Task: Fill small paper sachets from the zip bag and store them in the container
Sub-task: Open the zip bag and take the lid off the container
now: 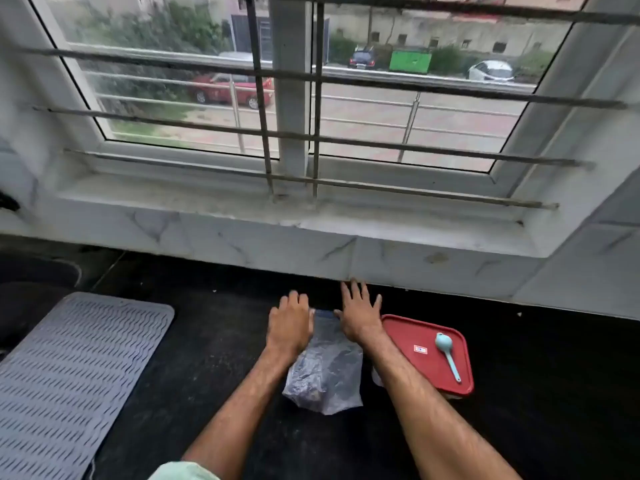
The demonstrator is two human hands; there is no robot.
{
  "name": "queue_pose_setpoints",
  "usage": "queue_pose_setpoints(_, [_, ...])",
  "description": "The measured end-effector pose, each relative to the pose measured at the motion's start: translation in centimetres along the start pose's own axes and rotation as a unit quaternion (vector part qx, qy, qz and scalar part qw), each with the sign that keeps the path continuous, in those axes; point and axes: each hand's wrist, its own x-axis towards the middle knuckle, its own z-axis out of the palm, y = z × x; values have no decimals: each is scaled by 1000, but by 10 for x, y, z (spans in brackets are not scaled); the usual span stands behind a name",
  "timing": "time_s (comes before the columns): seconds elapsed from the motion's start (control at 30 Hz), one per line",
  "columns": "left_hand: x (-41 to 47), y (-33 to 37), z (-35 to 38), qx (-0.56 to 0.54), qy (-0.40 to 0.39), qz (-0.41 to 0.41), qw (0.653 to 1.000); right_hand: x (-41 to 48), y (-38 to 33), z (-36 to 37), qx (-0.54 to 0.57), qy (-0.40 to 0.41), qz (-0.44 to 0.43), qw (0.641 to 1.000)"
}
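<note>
On the black counter the zip bag lies flat between the hands. The left hand covers its top corner, grip impossible to tell; the right hand lies spread flat beside it. Tugged carelessly, the limp bag could spill. A barred window stands behind, with a ribbed mat left and the red-lidded container right, a spoon on it.
</note>
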Motion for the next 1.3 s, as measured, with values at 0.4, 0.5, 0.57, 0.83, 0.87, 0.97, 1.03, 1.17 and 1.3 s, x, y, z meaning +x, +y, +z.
queue_pose_setpoints(0.4, [-5,8,66,-322,-193,-187,908,12,3,34,-27,-44,-66,997])
queue_pose_setpoints(0.5, [8,7,62,-386,-167,-282,862,5,3,37,5,-62,-88,994])
queue_pose_setpoints(0.57, [12,4,62,-403,-138,-321,846,0,2,39,12,-68,-118,991])
queue_pose_setpoints(0.83, [4,6,56,-558,-3,-368,743,-19,-9,12,96,81,-138,982])
queue_pose_setpoints(0.87, [0,7,54,-599,8,-358,716,-21,-13,8,105,93,-125,982])
queue_pose_setpoints(0.97, [-11,18,33,-679,23,-329,656,-33,-32,-6,82,38,-108,990])
queue_pose_setpoints(1.03, [-16,26,20,-700,41,-333,631,-45,-41,-10,79,15,-100,992])
queue_pose_setpoints(1.17, [-29,26,4,-662,57,-286,691,-61,-39,-13,286,72,-58,954])
queue_pose_setpoints(1.3, [-51,19,-10,-583,82,-110,801,-73,-35,-32,638,-122,32,760])
